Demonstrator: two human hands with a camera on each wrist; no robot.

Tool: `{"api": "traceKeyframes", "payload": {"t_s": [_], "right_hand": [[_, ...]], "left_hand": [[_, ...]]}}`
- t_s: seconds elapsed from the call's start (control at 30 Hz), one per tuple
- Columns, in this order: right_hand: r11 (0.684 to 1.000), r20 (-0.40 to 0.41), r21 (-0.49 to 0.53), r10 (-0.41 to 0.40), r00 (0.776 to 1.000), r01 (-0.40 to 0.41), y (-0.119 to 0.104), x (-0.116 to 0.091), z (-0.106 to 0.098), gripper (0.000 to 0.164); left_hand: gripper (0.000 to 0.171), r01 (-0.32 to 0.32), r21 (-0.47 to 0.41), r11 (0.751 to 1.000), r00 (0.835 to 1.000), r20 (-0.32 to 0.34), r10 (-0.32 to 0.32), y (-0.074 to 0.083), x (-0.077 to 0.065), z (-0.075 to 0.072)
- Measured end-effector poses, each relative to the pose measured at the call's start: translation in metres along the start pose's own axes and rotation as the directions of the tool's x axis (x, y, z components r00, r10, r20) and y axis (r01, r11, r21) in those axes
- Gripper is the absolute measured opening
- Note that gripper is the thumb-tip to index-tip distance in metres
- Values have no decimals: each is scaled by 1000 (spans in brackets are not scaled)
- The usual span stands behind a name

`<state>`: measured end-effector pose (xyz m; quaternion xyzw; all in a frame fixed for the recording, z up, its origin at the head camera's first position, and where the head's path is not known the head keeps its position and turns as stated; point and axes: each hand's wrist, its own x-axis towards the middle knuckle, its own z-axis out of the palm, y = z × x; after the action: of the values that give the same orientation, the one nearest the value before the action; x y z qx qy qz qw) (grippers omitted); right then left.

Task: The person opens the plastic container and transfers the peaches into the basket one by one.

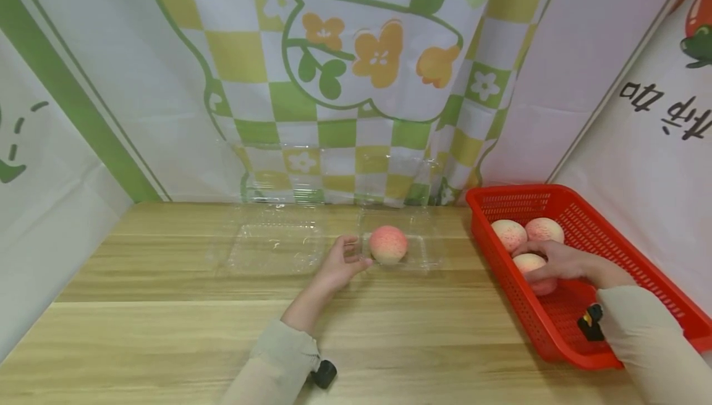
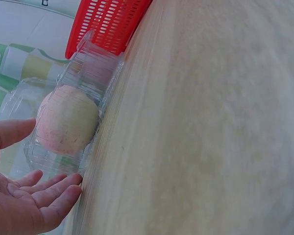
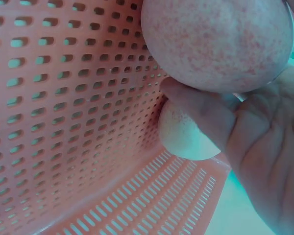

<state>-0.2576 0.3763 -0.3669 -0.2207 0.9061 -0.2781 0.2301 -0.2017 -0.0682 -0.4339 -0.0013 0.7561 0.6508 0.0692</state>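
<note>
My right hand [image 1: 573, 263] grips a pink-and-cream peach [image 1: 527, 263] inside the red basket [image 1: 517, 190]. In the right wrist view, the thumb lies along the side of that peach [image 3: 218, 44]. Two more peaches [image 1: 508, 235] lie beyond it at the basket's back end. Another peach [image 1: 388, 244] sits in the right-hand clear plastic container [image 1: 427, 255]. Beside this container's near left corner is my left hand [image 1: 340, 264], its fingers spread and relaxed around nothing; the left wrist view shows the fingertips right at the clear plastic.
A second clear plastic container [image 1: 272, 250] stands left of the first, both with raised lids at the back. They rest on a wooden table [image 1: 400, 343] against a patterned cloth [image 1: 356, 127]. The basket's raised walls surround my right hand.
</note>
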Motion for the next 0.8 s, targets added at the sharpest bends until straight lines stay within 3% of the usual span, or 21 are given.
{"api": "traceKeyframes", "payload": {"t_s": [0.23,0.47,0.8], "right_hand": [[998,-5,18,-61,998,62,-5,-2,-3,59],[964,41,182,-203,978,192,-8,-2,-8,55],[983,-141,81,-151,978,164,-39,-5,-24,54]], "left_hand": [[67,2,-7,1000,1000,8,-2,2,-2,0],[67,3,-6,1000,1000,12,-3,1,-1,0],[67,13,-8,1000,1000,8,-13,2,-2,0]]}}
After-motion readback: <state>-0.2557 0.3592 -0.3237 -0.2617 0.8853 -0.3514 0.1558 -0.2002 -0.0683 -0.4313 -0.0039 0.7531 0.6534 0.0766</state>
